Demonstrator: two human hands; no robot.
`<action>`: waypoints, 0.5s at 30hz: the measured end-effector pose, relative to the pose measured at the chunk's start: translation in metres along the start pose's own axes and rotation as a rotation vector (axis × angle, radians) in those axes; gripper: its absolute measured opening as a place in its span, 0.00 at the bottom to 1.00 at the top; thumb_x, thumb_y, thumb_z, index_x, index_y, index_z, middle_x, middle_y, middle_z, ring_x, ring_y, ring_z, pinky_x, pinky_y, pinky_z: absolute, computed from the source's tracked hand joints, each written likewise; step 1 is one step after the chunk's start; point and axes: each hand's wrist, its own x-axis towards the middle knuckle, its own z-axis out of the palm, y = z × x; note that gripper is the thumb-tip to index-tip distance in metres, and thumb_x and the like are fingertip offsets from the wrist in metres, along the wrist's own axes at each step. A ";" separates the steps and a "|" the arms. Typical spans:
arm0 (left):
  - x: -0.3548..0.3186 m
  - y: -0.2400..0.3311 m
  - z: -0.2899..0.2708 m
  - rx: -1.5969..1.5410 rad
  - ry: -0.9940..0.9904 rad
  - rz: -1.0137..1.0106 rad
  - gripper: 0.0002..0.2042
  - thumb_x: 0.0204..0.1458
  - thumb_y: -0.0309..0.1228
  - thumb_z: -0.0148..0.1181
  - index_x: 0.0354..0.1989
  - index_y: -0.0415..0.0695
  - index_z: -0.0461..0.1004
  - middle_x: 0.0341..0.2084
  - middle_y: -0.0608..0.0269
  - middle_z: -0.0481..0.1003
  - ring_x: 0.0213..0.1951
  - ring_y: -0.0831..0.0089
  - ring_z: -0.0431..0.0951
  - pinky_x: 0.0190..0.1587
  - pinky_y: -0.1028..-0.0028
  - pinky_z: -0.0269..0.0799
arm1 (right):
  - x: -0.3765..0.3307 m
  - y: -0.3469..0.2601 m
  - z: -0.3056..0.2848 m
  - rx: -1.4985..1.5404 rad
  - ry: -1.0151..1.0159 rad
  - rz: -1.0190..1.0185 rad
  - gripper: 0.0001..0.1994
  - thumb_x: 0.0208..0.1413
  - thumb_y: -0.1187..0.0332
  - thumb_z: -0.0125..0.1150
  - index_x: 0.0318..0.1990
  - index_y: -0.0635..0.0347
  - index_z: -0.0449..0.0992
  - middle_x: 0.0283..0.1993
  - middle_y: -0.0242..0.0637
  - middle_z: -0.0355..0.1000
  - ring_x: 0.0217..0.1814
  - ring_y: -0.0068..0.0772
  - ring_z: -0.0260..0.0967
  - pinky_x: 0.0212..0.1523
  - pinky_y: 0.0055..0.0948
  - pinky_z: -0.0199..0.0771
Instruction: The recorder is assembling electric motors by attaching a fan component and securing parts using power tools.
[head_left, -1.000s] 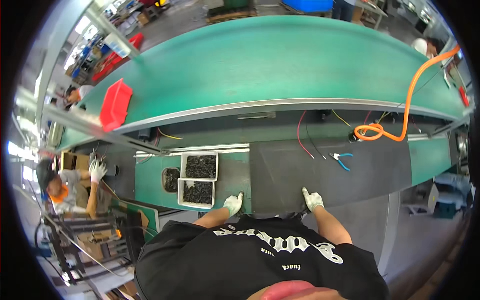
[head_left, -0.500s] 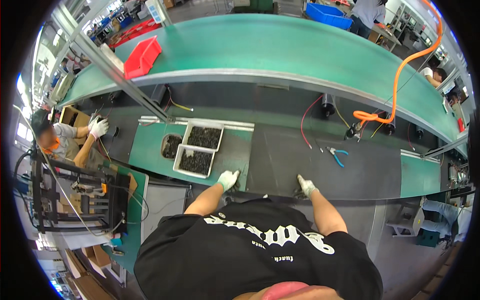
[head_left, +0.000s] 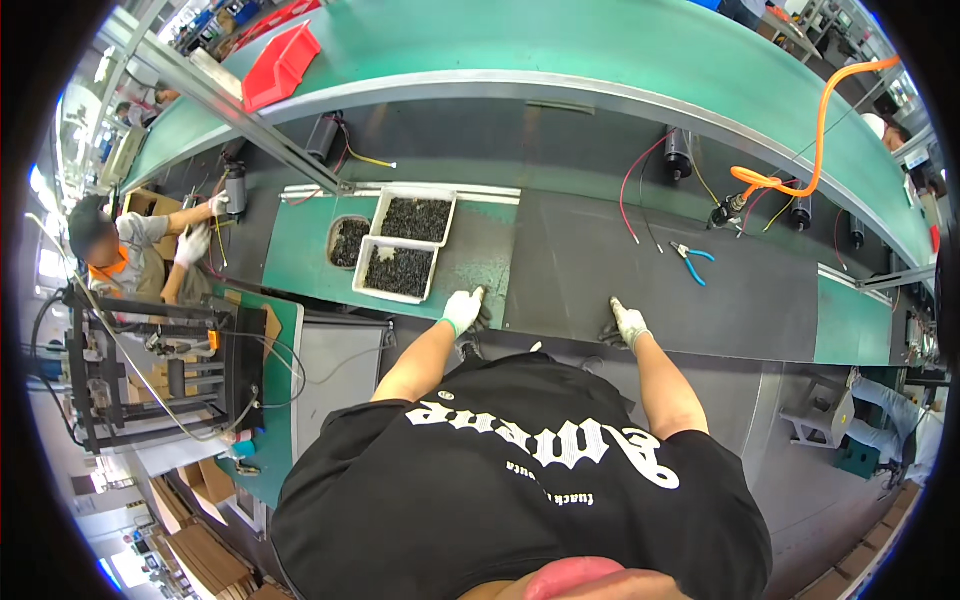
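My left hand [head_left: 465, 309], in a white glove with dark fingers, rests at the near edge of the bench, just right of the parts trays. Its thumb stands apart from the fingers and nothing shows in it. At the same edge farther right, my right hand [head_left: 628, 323] is gloved alike, open, with the thumb raised and no object in it. Two white trays [head_left: 431, 268] and a smaller oval container [head_left: 333, 243] hold many small black parts. Blue-handled pliers [head_left: 697, 262] lie beyond my right hand on the dark mat [head_left: 570, 270].
Black cylindrical motors [head_left: 678, 160] with loose wires sit under the raised green shelf [head_left: 450, 50]. An orange coiled hose [head_left: 822, 130] hangs at right with a tool [head_left: 728, 212] on its end. A red bin [head_left: 283, 68] stands on the shelf. At left, a co-worker [head_left: 135, 250] handles a motor.
The view has tilted and shifted, so the bench sits higher in it. My hands stay at the bench edge, still without objects. The co-worker's hands have separated, one now on an upright motor.
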 end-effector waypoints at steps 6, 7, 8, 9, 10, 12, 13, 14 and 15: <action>0.018 -0.011 0.002 0.069 0.016 0.044 0.32 0.63 0.49 0.41 0.21 0.31 0.77 0.15 0.50 0.77 0.14 0.63 0.76 0.19 0.69 0.72 | 0.055 0.041 -0.009 -0.151 0.128 -0.094 0.33 0.57 0.36 0.48 0.29 0.64 0.76 0.21 0.43 0.76 0.17 0.40 0.73 0.20 0.38 0.70; 0.017 -0.015 0.001 0.050 -0.005 0.006 0.32 0.63 0.50 0.41 0.22 0.31 0.77 0.16 0.49 0.77 0.14 0.63 0.76 0.19 0.68 0.72 | 0.051 0.040 -0.006 -0.135 0.101 -0.069 0.33 0.57 0.36 0.49 0.28 0.64 0.76 0.21 0.43 0.76 0.17 0.40 0.72 0.21 0.38 0.70; 0.018 -0.018 -0.001 0.032 -0.027 -0.033 0.32 0.63 0.50 0.41 0.23 0.30 0.77 0.16 0.49 0.77 0.15 0.62 0.76 0.19 0.68 0.72 | 0.047 0.039 -0.003 -0.119 0.074 -0.042 0.33 0.56 0.36 0.49 0.28 0.64 0.76 0.21 0.43 0.76 0.16 0.39 0.72 0.21 0.38 0.70; 0.011 -0.006 0.001 0.008 -0.066 -0.062 0.33 0.63 0.51 0.41 0.24 0.30 0.77 0.16 0.48 0.77 0.14 0.61 0.76 0.20 0.66 0.73 | 0.065 0.052 -0.007 -0.209 0.128 -0.067 0.34 0.56 0.37 0.49 0.31 0.67 0.77 0.25 0.45 0.77 0.21 0.41 0.74 0.24 0.41 0.72; 0.018 0.000 0.002 0.034 -0.085 -0.052 0.33 0.63 0.51 0.41 0.24 0.30 0.77 0.16 0.48 0.77 0.14 0.61 0.76 0.20 0.66 0.73 | 0.081 0.067 -0.013 -0.181 0.144 -0.059 0.34 0.56 0.37 0.49 0.31 0.67 0.77 0.25 0.45 0.77 0.21 0.41 0.74 0.24 0.41 0.72; 0.028 -0.012 0.001 0.037 -0.032 -0.058 0.33 0.63 0.51 0.40 0.24 0.29 0.76 0.16 0.46 0.77 0.14 0.60 0.75 0.19 0.66 0.73 | 0.073 0.061 -0.010 -0.269 0.175 -0.123 0.35 0.56 0.37 0.49 0.34 0.69 0.78 0.29 0.48 0.78 0.26 0.44 0.76 0.29 0.42 0.74; 0.032 -0.020 0.001 0.041 -0.008 -0.065 0.33 0.63 0.51 0.40 0.24 0.29 0.76 0.16 0.46 0.77 0.13 0.60 0.75 0.19 0.66 0.73 | 0.070 0.057 -0.009 -0.312 0.189 -0.150 0.36 0.56 0.37 0.49 0.36 0.71 0.78 0.32 0.50 0.78 0.29 0.45 0.77 0.31 0.43 0.74; 0.035 -0.028 0.000 0.050 -0.020 -0.090 0.33 0.63 0.51 0.40 0.24 0.29 0.76 0.16 0.46 0.77 0.13 0.60 0.75 0.19 0.66 0.73 | 0.049 0.038 -0.008 -0.397 0.152 -0.134 0.39 0.55 0.36 0.48 0.42 0.75 0.76 0.36 0.53 0.78 0.38 0.48 0.77 0.38 0.43 0.75; 0.040 -0.023 -0.001 0.064 -0.031 -0.080 0.35 0.63 0.53 0.38 0.24 0.29 0.76 0.16 0.45 0.76 0.14 0.59 0.75 0.19 0.65 0.73 | 0.045 0.033 -0.008 -0.436 0.222 -0.187 0.40 0.55 0.35 0.47 0.43 0.76 0.75 0.36 0.53 0.78 0.39 0.50 0.77 0.39 0.43 0.74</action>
